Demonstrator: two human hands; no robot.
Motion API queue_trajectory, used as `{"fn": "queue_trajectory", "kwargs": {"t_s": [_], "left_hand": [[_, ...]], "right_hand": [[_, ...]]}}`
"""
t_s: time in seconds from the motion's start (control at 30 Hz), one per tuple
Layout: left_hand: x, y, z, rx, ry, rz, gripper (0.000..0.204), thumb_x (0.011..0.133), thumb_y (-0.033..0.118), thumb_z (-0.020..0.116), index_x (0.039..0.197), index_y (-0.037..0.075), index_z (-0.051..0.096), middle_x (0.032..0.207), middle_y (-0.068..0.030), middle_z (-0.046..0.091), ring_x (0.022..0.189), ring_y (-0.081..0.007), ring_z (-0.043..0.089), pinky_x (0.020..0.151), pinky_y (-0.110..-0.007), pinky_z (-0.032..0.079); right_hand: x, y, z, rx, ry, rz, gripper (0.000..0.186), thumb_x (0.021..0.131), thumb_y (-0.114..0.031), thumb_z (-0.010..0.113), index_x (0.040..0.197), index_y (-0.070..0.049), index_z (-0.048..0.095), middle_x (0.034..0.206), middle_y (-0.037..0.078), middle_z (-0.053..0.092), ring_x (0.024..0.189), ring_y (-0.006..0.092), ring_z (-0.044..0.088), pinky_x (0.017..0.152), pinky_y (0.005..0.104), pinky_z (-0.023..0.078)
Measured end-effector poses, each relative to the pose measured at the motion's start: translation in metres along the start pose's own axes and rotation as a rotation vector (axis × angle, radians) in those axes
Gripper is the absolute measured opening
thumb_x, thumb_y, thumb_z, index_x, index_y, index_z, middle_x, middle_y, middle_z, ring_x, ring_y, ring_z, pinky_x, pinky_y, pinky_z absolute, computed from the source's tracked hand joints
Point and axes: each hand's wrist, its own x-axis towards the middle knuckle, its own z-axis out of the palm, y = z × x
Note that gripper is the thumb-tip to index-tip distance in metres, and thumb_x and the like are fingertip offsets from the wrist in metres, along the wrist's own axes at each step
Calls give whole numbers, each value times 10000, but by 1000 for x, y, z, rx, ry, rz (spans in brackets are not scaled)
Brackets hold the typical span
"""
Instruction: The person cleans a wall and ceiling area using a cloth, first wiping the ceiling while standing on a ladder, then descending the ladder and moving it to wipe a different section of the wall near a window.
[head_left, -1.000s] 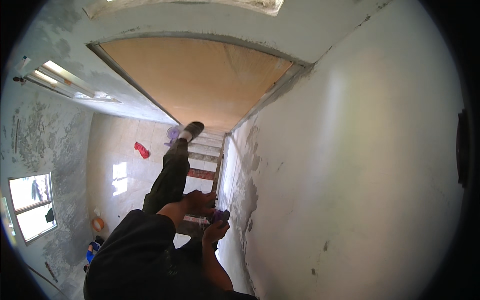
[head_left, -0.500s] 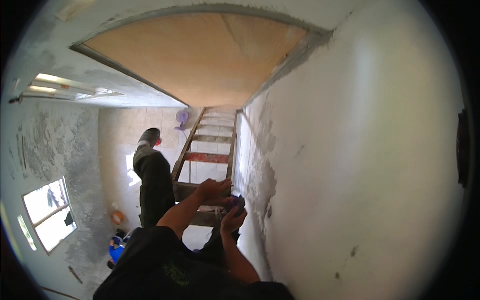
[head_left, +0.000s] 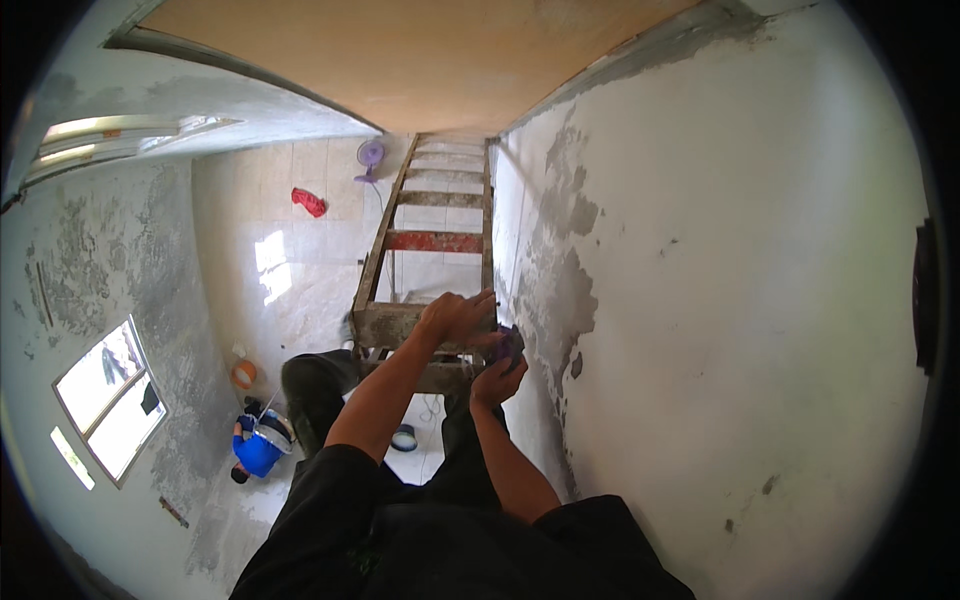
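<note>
My left hand [head_left: 460, 315] grips the side rail near the upper end of a worn wooden ladder [head_left: 435, 240], which has one red rung. Just right of and below it, my right hand [head_left: 497, 380] is closed on a dark purple bundle [head_left: 505, 345], too indistinct to name, beside the rail and the wall. Both my forearms come up from the lower edge. My bent left leg [head_left: 310, 395] is at the ladder's left, its foot largely hidden around the top rungs.
Patchy plastered walls [head_left: 740, 330] surround a tiled floor [head_left: 310, 250] far below with a purple fan [head_left: 370, 155], red cloth [head_left: 308, 200], orange ring [head_left: 243, 374] and round container [head_left: 404, 436]. A person in blue [head_left: 258, 450] crouches at lower left, by a window [head_left: 105, 395]. A plywood panel [head_left: 410, 55] is ahead.
My left leg has swung from stretched out over the floor to bent at the ladder. The view has tipped, showing more ladder and floor. Both hands stay at the rail with the purple bundle.
</note>
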Motion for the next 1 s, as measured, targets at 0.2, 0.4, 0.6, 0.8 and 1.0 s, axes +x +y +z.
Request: {"fn": "queue_trajectory", "kwargs": {"t_s": [0.2,0.4,0.6,0.8,1.0], "left_hand": [[6,2,-9,-39,-40,-28,767,748,709,538,1217,103,530,1304,-82,546,671,-340,668,636,-428,553],[3,-1,-4,-120,5,-1,777,730,716,553,1201,98,540,1290,-88,557,693,-343,669,644,-432,551],[7,-10,2,-77,63,37,763,738,692,567,1142,46,551,1017,-172,660,650,-358,659,589,-435,541],[9,-9,-8,-70,-55,-39,767,739,705,558,1174,74,548,1054,-175,655,625,-346,659,601,-434,543],[7,-10,1,-90,-27,-27,762,709,717,585,1119,74,583,1215,-122,607,619,-345,656,604,-406,547]], "right_hand": [[3,2,1,-11,27,22,401,885,-251,457,1152,41,521,1121,258,575,1051,439,541,912,467,421],[0,-2,1,40,46,-10,363,896,-265,446,1102,23,527,988,262,610,924,451,586,808,486,456],[-7,-8,-10,-70,-102,103,334,904,-275,398,1029,7,527,931,290,612,874,483,575,762,530,435],[-3,-6,-1,-17,-69,81,323,896,-281,416,1004,5,521,872,276,623,840,481,585,725,531,445],[-1,-7,-5,-7,-55,42,322,896,-273,414,1010,11,514,883,283,619,834,483,585,726,530,444]]}}
